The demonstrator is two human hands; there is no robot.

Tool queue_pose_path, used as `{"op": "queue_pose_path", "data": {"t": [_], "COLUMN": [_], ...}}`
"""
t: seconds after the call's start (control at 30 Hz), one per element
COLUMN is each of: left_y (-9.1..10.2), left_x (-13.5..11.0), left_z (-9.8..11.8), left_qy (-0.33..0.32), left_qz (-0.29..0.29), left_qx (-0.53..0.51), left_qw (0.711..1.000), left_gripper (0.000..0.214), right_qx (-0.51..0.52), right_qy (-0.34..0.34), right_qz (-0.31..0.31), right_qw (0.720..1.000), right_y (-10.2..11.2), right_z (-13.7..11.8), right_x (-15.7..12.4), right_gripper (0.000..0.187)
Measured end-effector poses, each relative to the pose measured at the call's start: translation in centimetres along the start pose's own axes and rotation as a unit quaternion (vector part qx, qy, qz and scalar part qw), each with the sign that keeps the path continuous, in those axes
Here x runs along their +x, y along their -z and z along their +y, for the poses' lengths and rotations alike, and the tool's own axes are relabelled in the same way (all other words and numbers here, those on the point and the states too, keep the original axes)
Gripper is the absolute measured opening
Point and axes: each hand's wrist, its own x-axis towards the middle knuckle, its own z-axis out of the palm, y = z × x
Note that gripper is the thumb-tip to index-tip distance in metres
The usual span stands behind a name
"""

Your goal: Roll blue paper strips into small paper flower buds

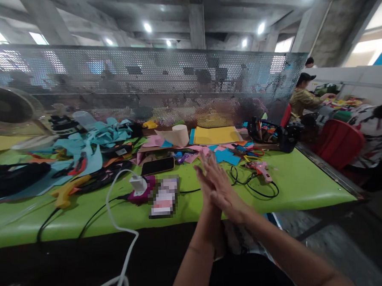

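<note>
My left hand (205,187) and my right hand (221,185) meet palm to palm above the front part of the green table. The fingers of both are stretched out and point away from me. Between the palms nothing can be seen. My right hand covers part of the left one. To their left lies a phone with a blurred screen (164,197), beside a purple power strip (142,196) with a white plug (138,184). On the right side rests a pink glue gun (259,169) with its black cord.
A yellow glue gun (64,193), a dark phone (158,165), and crumpled blue paper (94,137) lie to the left. Behind my hands are a white roll (179,136) and yellow sheets (216,135). A perforated metal screen (162,82) borders the back. A person (304,96) sits at far right.
</note>
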Motion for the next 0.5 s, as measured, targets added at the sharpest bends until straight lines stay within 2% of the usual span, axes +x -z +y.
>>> {"op": "queue_pose_path", "data": {"t": [0.07,0.13,0.23,0.3,0.37,0.4,0.5], "left_y": [-0.2,-0.8,-1.6,-1.6,-1.3,-1.1,-0.5], "left_x": [0.1,-0.4,-1.4,-1.7,-1.4,-1.2,-0.3], "left_z": [-0.5,-1.2,-1.8,-1.7,-1.3,-1.1,-0.7], "left_qy": [-0.001,0.004,0.026,0.047,0.046,0.034,-0.011], "left_qz": [0.037,0.048,0.015,-0.011,-0.006,0.014,0.044], "left_qx": [0.026,0.042,0.028,0.001,-0.021,-0.024,-0.027], "left_qw": [0.999,0.998,0.999,0.999,0.999,0.999,0.999], "left_gripper": [0.055,0.065,0.075,0.069,0.064,0.064,0.065], "right_qx": [0.026,0.033,0.015,-0.011,-0.037,-0.047,-0.04], "right_qy": [-0.002,-0.024,-0.065,-0.074,-0.057,-0.04,0.009], "right_qz": [-0.016,0.015,0.103,0.141,0.116,0.094,-0.009], "right_qw": [1.0,0.999,0.992,0.987,0.991,0.994,0.999], "right_y": [-0.4,0.2,1.9,2.4,1.8,1.3,-0.4], "right_z": [0.0,1.2,3.4,3.8,3.1,2.4,0.9], "right_x": [-0.7,0.3,3.3,4.2,3.5,2.6,-0.1], "right_gripper": [0.069,0.069,0.069,0.071,0.07,0.07,0.07]}}
